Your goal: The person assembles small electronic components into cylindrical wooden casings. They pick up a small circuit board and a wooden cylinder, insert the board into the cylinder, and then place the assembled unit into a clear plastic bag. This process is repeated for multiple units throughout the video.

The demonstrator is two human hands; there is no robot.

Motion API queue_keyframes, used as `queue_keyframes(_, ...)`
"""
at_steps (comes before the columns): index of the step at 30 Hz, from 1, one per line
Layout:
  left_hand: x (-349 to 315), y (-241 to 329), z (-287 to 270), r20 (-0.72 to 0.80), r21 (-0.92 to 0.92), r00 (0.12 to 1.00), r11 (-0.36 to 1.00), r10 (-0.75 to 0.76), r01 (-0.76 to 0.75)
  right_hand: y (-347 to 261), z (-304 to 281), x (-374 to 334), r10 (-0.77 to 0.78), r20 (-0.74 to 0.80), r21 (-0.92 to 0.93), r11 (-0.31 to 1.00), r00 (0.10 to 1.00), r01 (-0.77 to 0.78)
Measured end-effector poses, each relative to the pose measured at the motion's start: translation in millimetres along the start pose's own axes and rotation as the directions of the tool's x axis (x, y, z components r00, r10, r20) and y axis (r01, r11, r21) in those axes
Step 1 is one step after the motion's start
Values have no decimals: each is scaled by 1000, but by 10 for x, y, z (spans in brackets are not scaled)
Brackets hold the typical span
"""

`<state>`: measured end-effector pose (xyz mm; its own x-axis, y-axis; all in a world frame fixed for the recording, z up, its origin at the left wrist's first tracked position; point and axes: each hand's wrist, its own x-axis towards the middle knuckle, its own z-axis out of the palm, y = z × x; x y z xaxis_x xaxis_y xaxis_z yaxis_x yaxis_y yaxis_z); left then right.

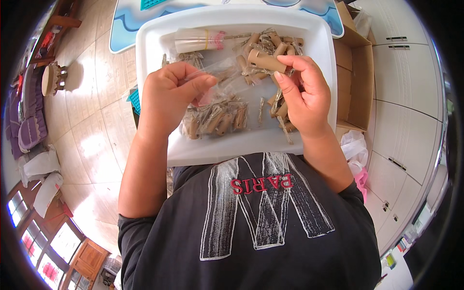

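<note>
My right hand (309,94) pinches a tan cork-like cylinder (265,61) with a thin coiled wire bundle, holding it over a white plastic tub (146,53). To its left, my left hand (171,96) is closed on the edge of a clear plastic bag (224,71), which stretches toward the cylinder. Whether the cylinder's wire end is inside the bag I cannot tell. Below my left hand lie several bagged cylinders (220,121). Loose cylinders with wires (278,42) are heaped at the tub's far right. A banded stack of clear bags (191,41) rests at the far left.
The tub stands before me, against a blue-and-white patterned table (126,29). An open cardboard box (361,72) sits to the right, beside white cabinets (408,72). White plastic bags (355,147) lie near my right elbow. A small round stool (50,80) stands on the tiled floor at left.
</note>
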<state>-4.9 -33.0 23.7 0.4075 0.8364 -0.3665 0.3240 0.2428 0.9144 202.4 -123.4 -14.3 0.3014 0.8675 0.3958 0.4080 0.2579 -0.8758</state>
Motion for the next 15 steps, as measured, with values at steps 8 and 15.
queue_keyframes(8, -6, -70, 180, 132, -63, 991, 998, 21, -13, -43, -24, 6, 168, 214, 188, 960, 962, -209)
queue_keyframes(15, 78, -105, 163, 329, 106, 937, 990, -119, 88, 11, -76, 14, 214, 325, 145, 951, 921, -272)
